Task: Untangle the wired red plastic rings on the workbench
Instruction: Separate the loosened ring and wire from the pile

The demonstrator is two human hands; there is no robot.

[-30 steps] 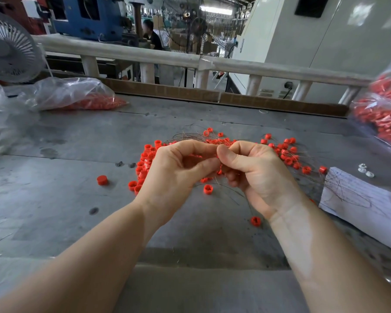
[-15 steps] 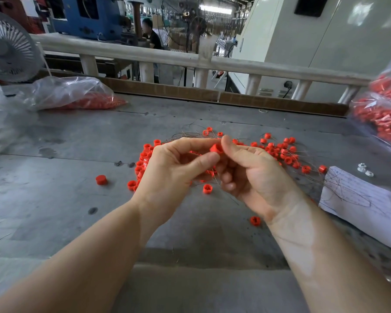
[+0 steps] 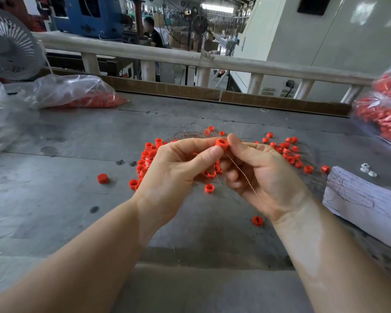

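- Grey workbench (image 3: 54, 199) carries a spread tangle of wired red rings (image 3: 289, 152) behind the hands.
- Left hand (image 3: 174, 172) and right hand (image 3: 264, 177) meet, both pinching one red ring (image 3: 221, 144).
- A thin twisted wire (image 3: 242, 173) trails from it across the right palm.

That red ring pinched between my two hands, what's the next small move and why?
Probably draw the red ring up and away from the pile, since both hands, left hand and right hand, pinch it and its twisted wire hangs loose across your right palm.
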